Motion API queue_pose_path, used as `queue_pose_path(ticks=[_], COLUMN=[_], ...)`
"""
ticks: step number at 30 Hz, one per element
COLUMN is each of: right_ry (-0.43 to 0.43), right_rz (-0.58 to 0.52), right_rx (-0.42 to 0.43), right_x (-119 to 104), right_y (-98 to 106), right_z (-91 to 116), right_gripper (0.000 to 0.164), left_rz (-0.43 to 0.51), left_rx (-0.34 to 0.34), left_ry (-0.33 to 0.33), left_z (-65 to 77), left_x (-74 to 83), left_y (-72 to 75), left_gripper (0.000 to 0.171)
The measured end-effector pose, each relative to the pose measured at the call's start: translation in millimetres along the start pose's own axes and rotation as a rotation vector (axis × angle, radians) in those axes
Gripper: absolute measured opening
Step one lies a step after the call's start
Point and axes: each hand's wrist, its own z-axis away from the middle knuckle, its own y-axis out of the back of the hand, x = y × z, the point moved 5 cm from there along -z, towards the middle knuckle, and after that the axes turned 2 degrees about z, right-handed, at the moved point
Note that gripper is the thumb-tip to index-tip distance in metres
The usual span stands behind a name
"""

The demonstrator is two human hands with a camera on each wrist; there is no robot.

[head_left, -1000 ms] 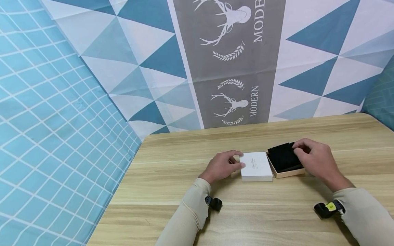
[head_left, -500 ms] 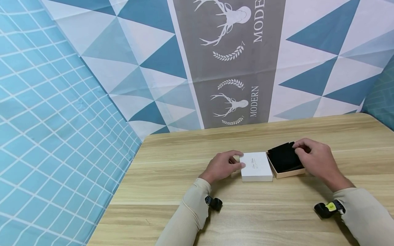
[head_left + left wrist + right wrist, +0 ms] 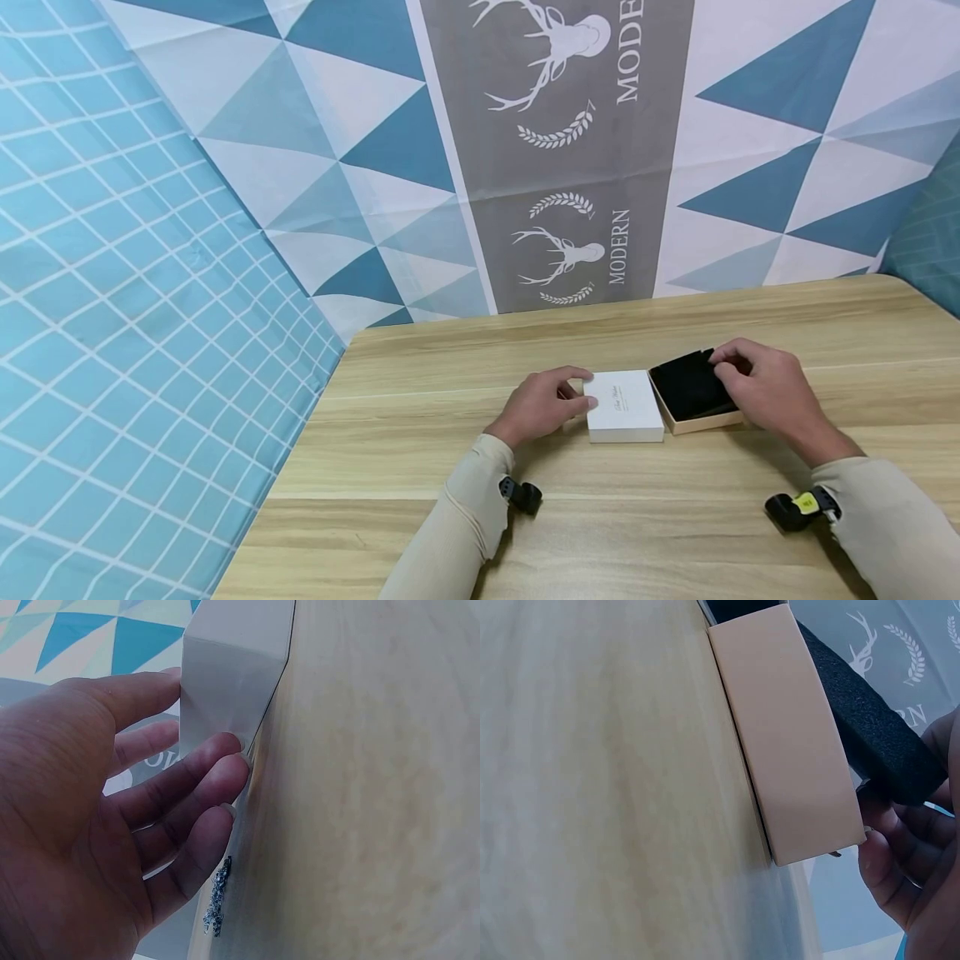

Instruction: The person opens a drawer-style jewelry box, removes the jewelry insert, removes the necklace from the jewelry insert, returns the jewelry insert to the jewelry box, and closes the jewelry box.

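My left hand [image 3: 542, 405] rests at the left end of a white box lid [image 3: 624, 407] with small script on top, thumb and index fingertip touching it. In the left wrist view the other fingers bend loosely at the lid's [image 3: 232, 682] lower edge. To the right, an open tan box [image 3: 705, 425] lies close against the lid. My right hand [image 3: 772, 390] pinches a black foam pad [image 3: 686, 385] at its right edge. In the right wrist view the foam pad [image 3: 877, 727] tilts up out of the tan box [image 3: 795, 742], with fingertips by the box's corner.
Both boxes lie on a wood-grain table [image 3: 600, 533]. A patterned cloth wall [image 3: 562, 167] stands behind, and a blue grid curtain [image 3: 135, 333] is at the left. A small dark, glittery, chain-like thing [image 3: 217, 896] appears in the left wrist view.
The foam pad has shifted slightly left and down at its far corner, together with my right hand. My left hand and the white lid hold their place.
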Motion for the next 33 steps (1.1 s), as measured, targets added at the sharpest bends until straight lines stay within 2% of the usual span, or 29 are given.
queue_pose_path(ticks=[26,33], right_ry=[-0.004,-0.033], right_rz=[0.028,0.04], right_rx=[-0.076,-0.1], right_x=[-0.9,-0.6], right_y=[-4.6,-6.7], right_z=[-1.2,-1.2], right_gripper=[0.015,0.025], left_rz=[0.007,0.001], left_rx=[0.0,0.001], left_ry=[0.003,0.005], left_z=[-0.1,-1.1], left_x=[-0.3,-1.1], left_y=[-0.1,-1.2], left_gripper=[0.036,0.036])
